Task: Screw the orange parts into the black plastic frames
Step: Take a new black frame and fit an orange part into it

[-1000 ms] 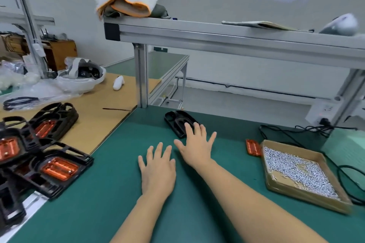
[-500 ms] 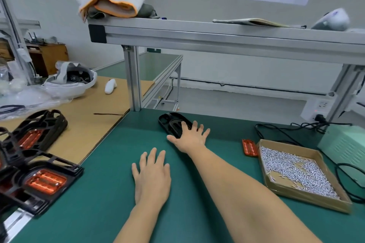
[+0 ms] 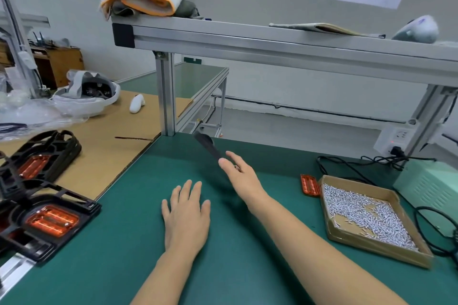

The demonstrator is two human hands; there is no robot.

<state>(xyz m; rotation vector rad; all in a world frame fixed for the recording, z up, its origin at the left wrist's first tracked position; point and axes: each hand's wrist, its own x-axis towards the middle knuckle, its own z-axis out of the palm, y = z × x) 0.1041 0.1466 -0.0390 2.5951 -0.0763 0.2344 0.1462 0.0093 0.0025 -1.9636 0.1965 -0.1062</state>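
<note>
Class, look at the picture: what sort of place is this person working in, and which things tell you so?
Probably a small factory assembly bench: an aluminium-framed workbench with a green mat, a box of screws, and stacked black frames already fitted with orange parts.

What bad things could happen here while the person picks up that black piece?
The right hand grips the black frame by one end only, tilted off the mat, so it might slip and drop. The open box of screws sits near that forearm; a bump could spill them. The loose orange part lies beside the box and could get knocked too.
</note>
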